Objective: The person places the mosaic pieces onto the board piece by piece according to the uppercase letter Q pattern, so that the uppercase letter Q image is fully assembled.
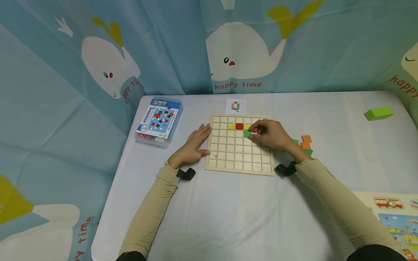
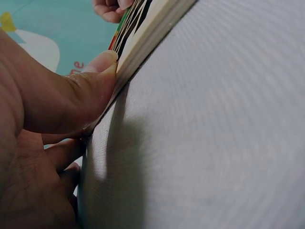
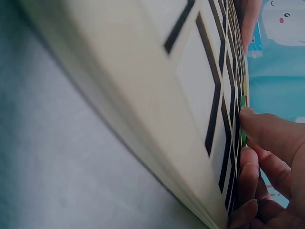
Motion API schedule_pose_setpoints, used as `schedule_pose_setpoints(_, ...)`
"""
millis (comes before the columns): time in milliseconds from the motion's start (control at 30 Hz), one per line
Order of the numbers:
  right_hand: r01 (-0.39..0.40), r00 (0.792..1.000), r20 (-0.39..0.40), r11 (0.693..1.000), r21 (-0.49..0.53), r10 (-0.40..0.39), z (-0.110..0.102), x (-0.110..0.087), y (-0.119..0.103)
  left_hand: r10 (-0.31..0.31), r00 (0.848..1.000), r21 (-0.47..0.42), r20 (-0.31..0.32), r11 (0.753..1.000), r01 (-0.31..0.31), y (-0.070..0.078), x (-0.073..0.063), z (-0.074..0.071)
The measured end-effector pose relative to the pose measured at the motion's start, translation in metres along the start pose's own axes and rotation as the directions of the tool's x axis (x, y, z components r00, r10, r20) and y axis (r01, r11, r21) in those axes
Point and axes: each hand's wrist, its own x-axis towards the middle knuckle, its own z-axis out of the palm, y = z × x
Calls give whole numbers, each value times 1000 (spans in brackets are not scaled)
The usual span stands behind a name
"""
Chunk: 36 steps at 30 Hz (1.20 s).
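Note:
A wooden grid board (image 1: 240, 171) lies flat on the white table. One of its upper rows holds a red square tile (image 1: 240, 126) between two yellow tiles (image 1: 231, 126), and a green tile (image 1: 247, 133) sits below the right yellow one. My right hand (image 1: 269, 135) is over the board, thumb and fingertips curled at the green tile, pinching it; part of it is hidden. With fingers extended, my left hand (image 1: 195, 144) rests against the board's left edge, its thumb touching the board's side (image 2: 143, 50). A small pattern card (image 1: 235, 106) lies behind the board.
Orange tiles (image 1: 306, 145) and green tiles (image 1: 308, 152) lie right of the board, partly behind my right wrist. A plastic case (image 1: 159, 121) stands at the back left. A green block (image 1: 378, 113) is at the far right, and a picture board (image 1: 395, 214) at the lower right.

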Motion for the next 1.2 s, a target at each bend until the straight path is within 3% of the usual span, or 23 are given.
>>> schedule_pose_setpoints(300,20,1000,-15,999,25,-19,-9,-2,0,6,1000,19,-6,1000,-6,-2,3,1)
schedule_pose_setpoints(567,-1,999,-54,1000,-12,0,-40,-23,11,3,1000,10,-3,1000,-3,-1,2,1)
schedule_pose_setpoints(933,-60,997,45,988,-144,68,-88,-61,36,-10,1000,13,-6,1000,10,-2,1,2)
schedule_pose_setpoints(1200,-69,995,61,975,-213,84,-98,-78,46,-11,1000,15,-3,1000,11,0,1,3)
